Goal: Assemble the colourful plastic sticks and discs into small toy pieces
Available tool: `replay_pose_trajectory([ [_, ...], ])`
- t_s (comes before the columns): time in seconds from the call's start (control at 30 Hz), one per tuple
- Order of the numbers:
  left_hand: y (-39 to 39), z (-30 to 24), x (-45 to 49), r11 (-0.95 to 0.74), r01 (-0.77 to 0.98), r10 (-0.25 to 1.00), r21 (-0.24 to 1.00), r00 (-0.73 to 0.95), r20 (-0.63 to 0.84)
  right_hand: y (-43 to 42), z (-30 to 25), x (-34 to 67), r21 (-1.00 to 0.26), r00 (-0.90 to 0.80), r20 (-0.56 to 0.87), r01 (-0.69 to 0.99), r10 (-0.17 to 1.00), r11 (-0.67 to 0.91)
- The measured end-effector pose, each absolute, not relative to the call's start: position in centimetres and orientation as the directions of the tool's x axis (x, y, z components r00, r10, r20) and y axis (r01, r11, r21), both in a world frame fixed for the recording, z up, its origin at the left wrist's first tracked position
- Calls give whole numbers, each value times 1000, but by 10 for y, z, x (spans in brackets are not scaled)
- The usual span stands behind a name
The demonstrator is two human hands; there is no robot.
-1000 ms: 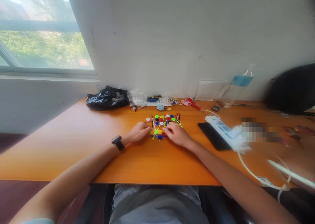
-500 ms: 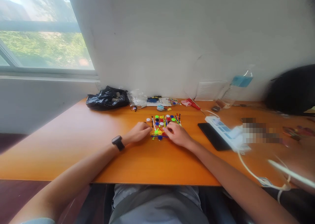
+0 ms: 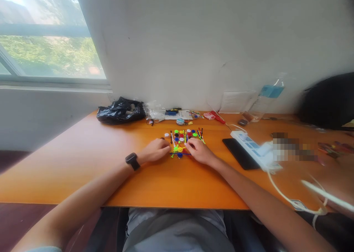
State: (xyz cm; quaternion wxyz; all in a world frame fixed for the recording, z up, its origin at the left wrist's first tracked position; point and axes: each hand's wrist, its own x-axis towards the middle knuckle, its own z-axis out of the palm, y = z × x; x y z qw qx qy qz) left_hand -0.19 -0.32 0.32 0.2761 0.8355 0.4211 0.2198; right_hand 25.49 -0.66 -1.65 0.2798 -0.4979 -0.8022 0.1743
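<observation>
My left hand (image 3: 156, 149), with a black watch (image 3: 132, 160) on its wrist, rests curled on the orange table (image 3: 83, 159) and touches the left side of a small toy build (image 3: 178, 149) of yellow and green discs on coloured sticks. My right hand (image 3: 199, 150) pinches the right side of the same build, its fingertips closed around a thin stick. Just beyond lie several loose coloured discs (image 3: 182, 134) and a bundle of coloured sticks (image 3: 199, 134).
A black plastic bag (image 3: 121, 110) and small clutter sit along the wall. A black phone (image 3: 240, 152), a white power strip (image 3: 250, 144) and a white cable (image 3: 287, 199) lie to the right. A water bottle (image 3: 262, 100) and a dark bag (image 3: 329, 100) stand far right.
Both hands have stayed at the toy build, with only slight finger shifts; the right fingertips have closed a little tighter on a stick.
</observation>
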Motion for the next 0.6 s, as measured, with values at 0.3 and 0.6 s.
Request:
replay_pose_trajectory([
  [0.3, 2, 1, -3, -405, 531, 832, 744, 552, 58, -4, -17, 254, -649, -312, 297, 627, 903, 430],
  [0.6, 1, 2, -1, -369, 500, 843, 784, 535, 56, -8, -18, 254, -491, -356, 309, 735, 882, 468],
])
